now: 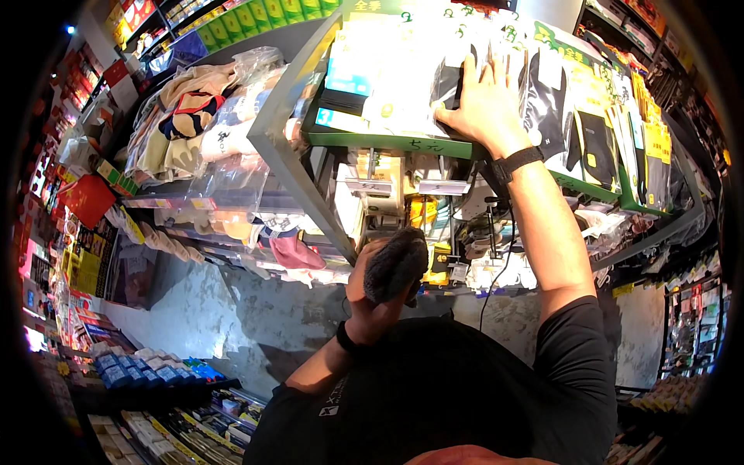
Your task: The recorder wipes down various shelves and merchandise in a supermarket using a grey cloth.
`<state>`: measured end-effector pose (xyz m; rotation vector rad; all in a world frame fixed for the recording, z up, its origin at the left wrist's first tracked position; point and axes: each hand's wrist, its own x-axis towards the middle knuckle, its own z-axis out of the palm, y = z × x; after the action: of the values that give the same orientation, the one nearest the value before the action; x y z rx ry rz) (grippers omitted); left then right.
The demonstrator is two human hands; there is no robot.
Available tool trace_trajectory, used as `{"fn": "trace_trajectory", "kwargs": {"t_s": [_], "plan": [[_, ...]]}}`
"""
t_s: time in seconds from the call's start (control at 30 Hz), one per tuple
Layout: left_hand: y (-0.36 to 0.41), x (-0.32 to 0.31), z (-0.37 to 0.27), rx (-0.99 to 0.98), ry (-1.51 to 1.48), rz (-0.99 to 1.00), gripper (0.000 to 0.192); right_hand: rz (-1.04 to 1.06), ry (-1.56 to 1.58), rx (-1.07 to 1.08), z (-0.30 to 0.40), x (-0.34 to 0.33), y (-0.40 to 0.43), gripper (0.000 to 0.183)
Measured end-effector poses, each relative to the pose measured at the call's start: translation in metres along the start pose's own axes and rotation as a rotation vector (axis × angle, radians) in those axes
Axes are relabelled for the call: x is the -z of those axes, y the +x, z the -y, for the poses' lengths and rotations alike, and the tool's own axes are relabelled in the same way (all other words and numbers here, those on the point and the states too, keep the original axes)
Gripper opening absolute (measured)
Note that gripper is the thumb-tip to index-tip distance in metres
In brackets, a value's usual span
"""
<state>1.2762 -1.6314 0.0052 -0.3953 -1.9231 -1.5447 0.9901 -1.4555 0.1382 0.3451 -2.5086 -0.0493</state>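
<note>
My left hand [366, 311] is in front of my chest, its fingers wrapped around a folded dark grey fuzzy cloth [395, 264]. My right hand [491, 113] reaches into the top display bin, fingers spread and thumb out to the left. It lies against a row of bagged items, with a dark package [449, 81] beside the thumb. Just right of that hand hangs a clear bag with black fabric inside [546, 102]. Strong glare washes out the packs left of the hand. A green strip [383, 140] with handwriting runs along the bin's front.
A grey metal frame [290, 168] edges the display. Bagged clothing [232, 110] is heaped to its left. Packs hang on hooks below the bin, near a thin black cable [501, 279]. Behind me on the left are blue packs [139, 372] on a low shelf, across the concrete floor [186, 314].
</note>
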Motion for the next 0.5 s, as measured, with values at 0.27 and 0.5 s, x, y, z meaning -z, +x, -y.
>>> {"fn": "trace_trajectory", "kwargs": {"t_s": [0.27,0.5], "plan": [[-0.001,0.002,0.004,0.011,-0.032,-0.024,0.042,-0.089,0.004,-0.036,0.002,0.005,0.002,0.125],[-0.001,0.005,0.005,0.011,-0.051,-0.017,0.041,-0.027,0.174,-0.093,0.008,0.028,0.005,0.121]]}}
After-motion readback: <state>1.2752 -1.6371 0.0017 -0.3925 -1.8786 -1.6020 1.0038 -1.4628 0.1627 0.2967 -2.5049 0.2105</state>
